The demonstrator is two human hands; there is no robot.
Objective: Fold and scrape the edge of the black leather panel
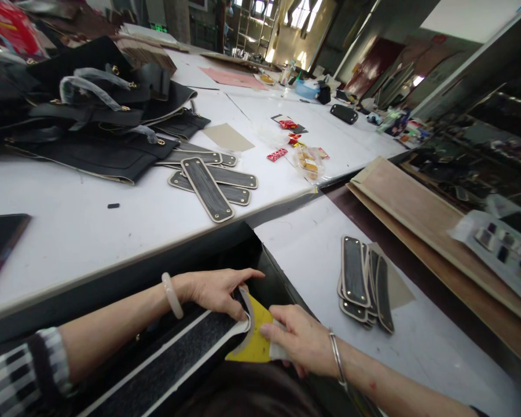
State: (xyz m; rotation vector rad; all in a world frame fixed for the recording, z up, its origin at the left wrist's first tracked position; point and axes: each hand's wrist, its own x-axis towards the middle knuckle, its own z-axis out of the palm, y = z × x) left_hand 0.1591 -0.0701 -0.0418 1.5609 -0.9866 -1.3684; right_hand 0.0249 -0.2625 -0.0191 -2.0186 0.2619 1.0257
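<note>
Fingers of the left hand (217, 289) pinch the rounded end of a long black strap (173, 362) with a pale edge, which lies low in front of the person, below the white table (69, 231). It looks light and bendy, best gripped by that edge. Beside it, the right hand (301, 341) presses flat fingers on a yellow sheet (254, 341) tucked under the strap's end.
</note>
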